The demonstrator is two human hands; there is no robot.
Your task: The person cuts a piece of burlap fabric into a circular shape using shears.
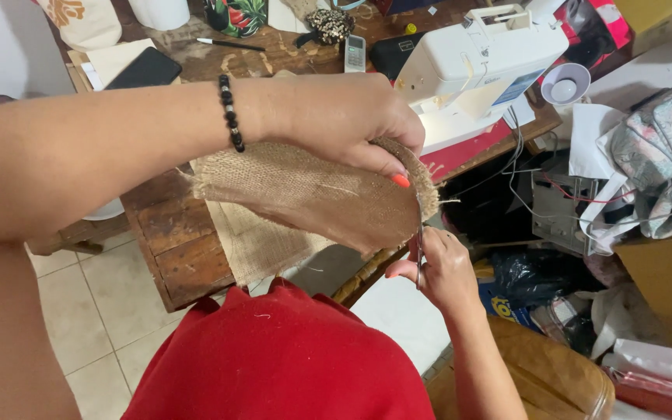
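the left hand [336,117] pinches a piece of burlap [313,194] at its 3 o'clock edge, holding it above the wooden table [173,241]. the right hand [441,268], at 5 o'clock from the burlap, is closed around scissors [419,233] whose blades meet that edge. a white sewing machine [476,66] sits at 1 o'clock.

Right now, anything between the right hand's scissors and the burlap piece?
Nothing visible. The scissors in the right hand already meet the edge of the burlap piece, which the left hand holds up above the wooden table.
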